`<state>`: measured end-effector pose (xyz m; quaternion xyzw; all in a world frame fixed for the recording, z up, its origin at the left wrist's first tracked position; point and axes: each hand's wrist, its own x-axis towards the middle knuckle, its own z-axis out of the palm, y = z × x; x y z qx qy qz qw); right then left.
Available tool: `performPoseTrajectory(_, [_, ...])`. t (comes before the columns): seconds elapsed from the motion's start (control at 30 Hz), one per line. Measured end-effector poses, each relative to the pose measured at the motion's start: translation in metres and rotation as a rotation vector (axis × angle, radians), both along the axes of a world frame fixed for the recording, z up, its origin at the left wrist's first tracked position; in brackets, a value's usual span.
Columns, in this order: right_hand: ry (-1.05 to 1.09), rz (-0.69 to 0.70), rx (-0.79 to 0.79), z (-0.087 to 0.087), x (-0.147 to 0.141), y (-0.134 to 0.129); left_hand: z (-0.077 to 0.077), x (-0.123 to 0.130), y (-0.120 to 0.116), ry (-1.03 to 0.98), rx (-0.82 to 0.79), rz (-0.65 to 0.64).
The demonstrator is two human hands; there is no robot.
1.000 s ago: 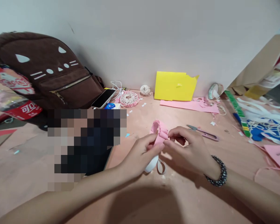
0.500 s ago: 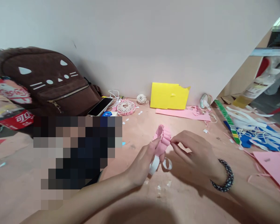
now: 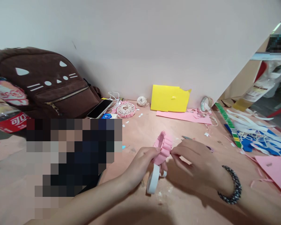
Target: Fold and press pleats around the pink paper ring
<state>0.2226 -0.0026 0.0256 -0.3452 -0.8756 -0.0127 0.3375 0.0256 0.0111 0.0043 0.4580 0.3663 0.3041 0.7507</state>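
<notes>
A ring of folded pink paper (image 3: pixel 165 150) stands on edge above the table, pinched at its left side by my left hand (image 3: pixel 146 161). A curled white strip (image 3: pixel 154 179) hangs below the ring. My right hand (image 3: pixel 193 157), a dark beaded bracelet at its wrist, has its thumb and forefinger pressed together at the ring's right edge. Whatever those fingertips hold is too small to make out. Scissors (image 3: pixel 186 137) lie partly hidden behind my right hand.
At the back are a pink-and-white string wheel (image 3: pixel 125 109), a string ball (image 3: pixel 142 101), a phone (image 3: pixel 100 108), yellow card (image 3: pixel 170 98) and a tape roll (image 3: pixel 206 103). A brown backpack (image 3: pixel 61 84) stands left. Blue and white scraps (image 3: pixel 259 137) lie right.
The pink ring and both hands sit slightly lower in view. The white strip hangs lower and its loop looks longer. The scissors have come into view behind my right hand.
</notes>
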Motion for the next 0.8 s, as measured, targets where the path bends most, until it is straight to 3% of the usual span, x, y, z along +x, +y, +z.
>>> performPoseTrajectory(0.13, [0.149,-0.045,-0.265,0.010,-0.008,-0.010,0.008,-0.004,-0.006,0.090,0.216,-0.020])
performPoseTrajectory(0.3, [0.247,-0.081,-0.359,0.015,-0.011,-0.013,0.028,-0.008,-0.011,0.299,0.718,0.057])
performPoseTrajectory(0.43, [0.264,-0.073,-0.374,0.014,-0.012,-0.015,0.036,-0.009,-0.012,0.420,1.019,0.084])
performPoseTrajectory(0.6, [0.238,-0.066,-0.340,0.015,-0.017,-0.019,0.031,-0.009,-0.013,0.531,1.307,0.162])
performPoseTrajectory(0.7, [0.272,-0.074,-0.324,0.012,-0.019,-0.021,0.029,-0.011,-0.013,0.603,1.423,0.198])
performPoseTrajectory(0.8, [0.367,-0.066,-0.308,0.005,-0.021,-0.022,0.032,-0.012,-0.015,0.608,1.442,0.222])
